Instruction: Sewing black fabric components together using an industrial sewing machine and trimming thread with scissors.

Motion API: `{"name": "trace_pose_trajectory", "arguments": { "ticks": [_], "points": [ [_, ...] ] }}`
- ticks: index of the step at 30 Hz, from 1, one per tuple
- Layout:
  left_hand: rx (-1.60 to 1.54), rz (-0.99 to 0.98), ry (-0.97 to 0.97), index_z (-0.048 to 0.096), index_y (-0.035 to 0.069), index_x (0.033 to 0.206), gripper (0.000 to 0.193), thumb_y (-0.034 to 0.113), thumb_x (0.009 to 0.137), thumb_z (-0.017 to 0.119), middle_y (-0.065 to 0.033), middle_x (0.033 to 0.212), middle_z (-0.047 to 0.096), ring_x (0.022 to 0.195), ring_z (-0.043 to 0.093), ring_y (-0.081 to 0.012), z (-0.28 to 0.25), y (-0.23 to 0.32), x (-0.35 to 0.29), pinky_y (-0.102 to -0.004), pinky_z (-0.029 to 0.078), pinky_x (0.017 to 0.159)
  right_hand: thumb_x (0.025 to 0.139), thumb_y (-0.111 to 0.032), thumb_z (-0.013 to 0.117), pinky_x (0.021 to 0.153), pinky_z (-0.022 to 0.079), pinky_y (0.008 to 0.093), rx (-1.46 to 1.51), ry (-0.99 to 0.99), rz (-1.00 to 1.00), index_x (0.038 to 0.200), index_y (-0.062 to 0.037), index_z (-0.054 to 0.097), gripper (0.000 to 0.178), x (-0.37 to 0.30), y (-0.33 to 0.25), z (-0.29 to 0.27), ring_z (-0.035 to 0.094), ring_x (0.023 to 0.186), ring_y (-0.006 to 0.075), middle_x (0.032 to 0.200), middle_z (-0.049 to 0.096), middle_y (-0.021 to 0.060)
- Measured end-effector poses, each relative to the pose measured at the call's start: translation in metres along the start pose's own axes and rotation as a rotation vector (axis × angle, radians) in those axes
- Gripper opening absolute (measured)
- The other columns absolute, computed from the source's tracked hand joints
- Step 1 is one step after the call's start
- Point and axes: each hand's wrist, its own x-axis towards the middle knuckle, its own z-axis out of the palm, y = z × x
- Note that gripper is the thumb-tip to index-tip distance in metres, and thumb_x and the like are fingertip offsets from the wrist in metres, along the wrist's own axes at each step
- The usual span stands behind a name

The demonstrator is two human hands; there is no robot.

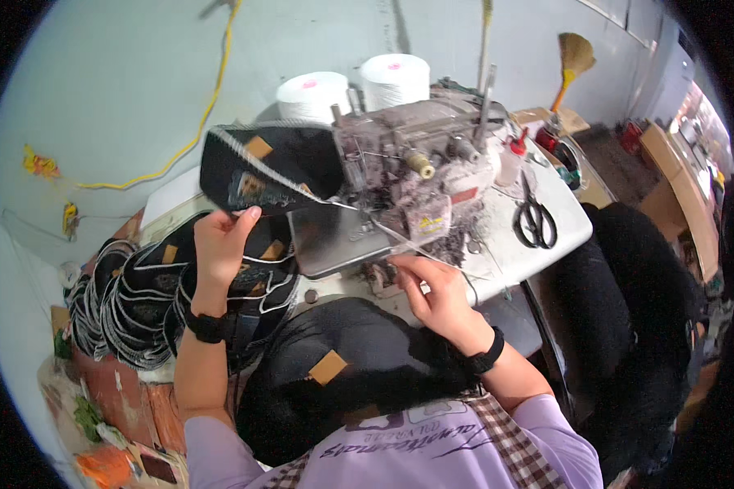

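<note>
My left hand [224, 240] pinches the lower left edge of a black fabric piece [294, 155] with white stitching along its border and tan patches. That piece is held up beside a lint-covered overlock sewing machine [420, 175]. From its corner a thin white cord [400, 238] runs past the machine's front toward my right hand [440, 297]. The right fingers are curled closed on the cord, in front of the metal plate [342, 240]. Another black fabric bundle [347, 338] with a tan patch lies across my lap.
Stitched black pieces [139, 293] are piled at the left. Two white thread cones [395, 80] stand behind the machine. Black-handled scissors [536, 222] and a red-capped bottle [511, 159] rest on the white table [506, 265]. More black fabric [644, 301] is heaped at the right.
</note>
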Motion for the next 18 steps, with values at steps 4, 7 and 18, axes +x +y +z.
{"name": "trace_pose_trajectory", "arguments": {
  "ticks": [4,7,18],
  "points": [
    [-0.032,0.315,0.068,0.064,-0.004,0.074,0.023,0.016,0.085,0.067,-0.0033,0.064,0.063,0.057,0.052,-0.0073,-0.009,0.063,-0.032,-0.0249,0.039,0.052,0.079,-0.005,0.064,0.088,0.047,0.039,0.065,0.138,-0.21,0.126,-0.0003,0.05,0.049,0.05,-0.046,0.02,0.059,0.102,0.0365,0.111,0.06,0.0228],
    [0.235,0.489,-0.059,0.064,-0.002,0.071,0.023,0.014,0.087,0.064,-0.0066,0.064,0.064,0.055,0.055,-0.0118,-0.031,0.085,-0.054,-0.0253,0.042,0.053,0.08,-0.006,0.069,0.097,0.041,0.0357,0.372,0.089,-0.056,0.132,0.0041,0.041,0.06,0.091,-0.068,0.045,0.053,0.113,0.0309,0.123,0.053,0.0233],
    [-0.097,0.143,-0.643,0.06,0.002,0.112,0.048,0.008,0.068,0.078,-0.0025,0.104,0.063,0.097,0.055,-0.0115,-0.087,0.052,-0.041,-0.0279,0.044,0.087,0.079,0.01,0.058,0.08,0.045,0.0252,0.45,-0.19,-0.266,0.096,0.0007,0.063,0.02,0.105,-0.054,0.034,0.057,0.091,0.0165,0.089,0.061,0.0084]
  ]
}}
